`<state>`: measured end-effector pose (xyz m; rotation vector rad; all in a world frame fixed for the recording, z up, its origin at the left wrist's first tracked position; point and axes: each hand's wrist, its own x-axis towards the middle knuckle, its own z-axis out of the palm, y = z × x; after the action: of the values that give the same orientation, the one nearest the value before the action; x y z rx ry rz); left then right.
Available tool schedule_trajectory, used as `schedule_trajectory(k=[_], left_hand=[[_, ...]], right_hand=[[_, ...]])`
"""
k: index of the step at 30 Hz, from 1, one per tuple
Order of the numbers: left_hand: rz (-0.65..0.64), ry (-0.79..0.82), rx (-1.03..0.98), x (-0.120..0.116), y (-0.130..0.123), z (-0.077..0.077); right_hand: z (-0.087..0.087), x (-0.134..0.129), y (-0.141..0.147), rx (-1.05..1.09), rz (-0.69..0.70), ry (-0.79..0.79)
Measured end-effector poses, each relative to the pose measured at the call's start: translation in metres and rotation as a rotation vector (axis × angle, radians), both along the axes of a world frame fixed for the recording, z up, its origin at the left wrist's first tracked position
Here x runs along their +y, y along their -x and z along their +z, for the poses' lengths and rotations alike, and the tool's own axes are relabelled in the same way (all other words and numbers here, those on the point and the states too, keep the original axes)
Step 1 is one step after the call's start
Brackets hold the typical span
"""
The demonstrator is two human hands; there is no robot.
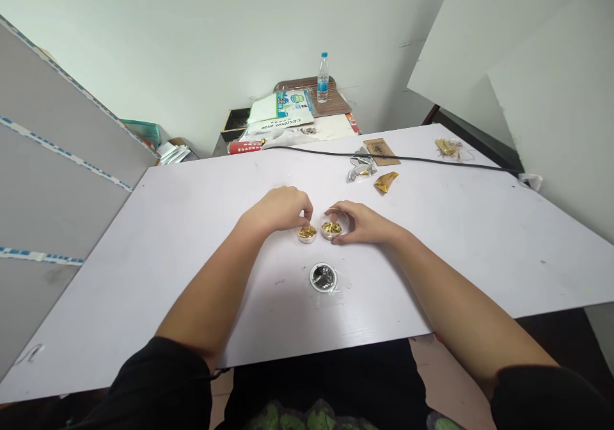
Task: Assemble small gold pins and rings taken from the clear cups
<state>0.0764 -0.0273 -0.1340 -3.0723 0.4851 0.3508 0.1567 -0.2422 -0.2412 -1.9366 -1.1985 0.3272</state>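
— Black shirt [326, 372] sits nearest, just this side of the desk's [144, 289] near edge. Where are the cups?

— Side by side around the desk's middle: left cup [307, 240], right cup [330, 237], both clear, both with small gold pieces [332, 227] inside.

— And the fingers?

— The right hand [362, 223] has thumb and fingers parted around the right cup, holding its side. The left hand [288, 208] has its fingertips drawn nearly together at the left cup's rim; whether they pinch a piece, I can't tell.

— How would you handle it?

— Light right-hand grip, since the wall looks thin, and left fingertips low over the gold, so nothing drops between the cups.

— Anything in the way?

— Nothing between the hands. Towards the near edge, a round cover [323, 278] under clear tape might catch strays. Near the far edge, a black cable [417, 158] crosses a silver packet [359, 170] and brown card [381, 148]; a gold packet [386, 182] lies just this side.
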Motion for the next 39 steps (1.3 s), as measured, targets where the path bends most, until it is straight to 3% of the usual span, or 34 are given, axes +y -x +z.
schedule_trajectory(k=[9,14,17,21,24,26,28,34,39], left_hand=[[-0.028,0.187,0.122,0.014,0.012,0.004],[-0.01,0.255,-0.176,0.025,0.051,0.001],[-0.01,0.442,-0.418,0.029,0.082,-0.019],[-0.02,0.681,-0.665,0.03,0.114,-0.06],[0.022,0.679,-0.747,0.029,0.121,-0.082],[0.048,0.662,-0.811,0.03,0.118,-0.088],[0.074,0.672,-0.87,0.034,0.109,-0.091],[0.178,0.696,-1.042,0.054,0.086,-0.099],[0.157,0.825,-1.068,0.061,0.091,-0.1]], right_hand=[[0.004,0.013,0.02,-0.074,0.016,0.041],[0.005,0.021,0.032,-0.128,-0.003,0.108],[0.003,0.026,0.04,-0.164,0.008,0.124],[0.002,0.027,0.047,-0.133,0.018,0.148],[0.006,0.022,0.05,-0.097,0.02,0.018],[0.015,0.02,0.051,-0.13,0.025,-0.143],[0.028,0.023,0.052,-0.201,-0.004,-0.176],[0.071,0.054,0.057,-0.312,0.074,0.562],[0.082,0.077,0.066,-0.382,-0.04,0.787]])
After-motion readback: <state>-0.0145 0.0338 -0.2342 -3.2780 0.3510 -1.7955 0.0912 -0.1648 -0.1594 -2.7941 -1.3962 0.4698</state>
